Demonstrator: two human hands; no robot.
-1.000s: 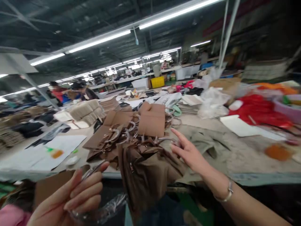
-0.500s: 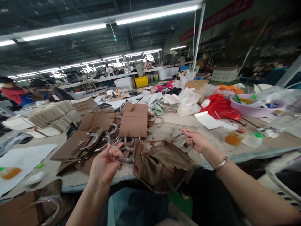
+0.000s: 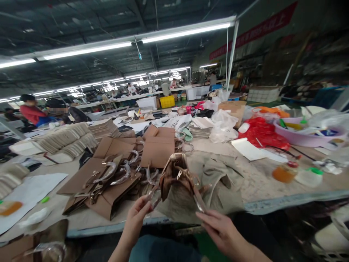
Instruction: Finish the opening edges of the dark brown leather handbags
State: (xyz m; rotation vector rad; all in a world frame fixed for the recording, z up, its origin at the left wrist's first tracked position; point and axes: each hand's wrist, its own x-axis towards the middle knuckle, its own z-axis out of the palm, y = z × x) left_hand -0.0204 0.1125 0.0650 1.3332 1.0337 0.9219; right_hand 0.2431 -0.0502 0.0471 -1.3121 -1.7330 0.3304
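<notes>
A brown handbag (image 3: 167,182) stands at the front of the table, its top facing me and a metal zipper pull (image 3: 179,175) showing inside. Olive-grey fabric (image 3: 226,178) spreads loosely under and right of it; whether it is joined to the bag I cannot tell. The fingers of my left hand (image 3: 137,216) pinch the plastic-wrapped handle on the left. On the other side, my right hand (image 3: 222,231) grips the right-hand handle between thumb and fingers. Close by on the left lies a heap of brown bag pieces (image 3: 109,189) with plastic-wrapped handles.
Bundled pale pieces (image 3: 62,142) are stacked at the left. Rightward are a white paper (image 3: 248,149), a jar of amber liquid (image 3: 285,173), a green-capped bottle (image 3: 309,177), red plastic (image 3: 264,133) and a lilac basin (image 3: 297,137). Two people sit at far left.
Both hands have come closer together and lower, and the bag has turned and moved farther onto the table. The olive-grey fabric now lies spread out beneath and beside it.
</notes>
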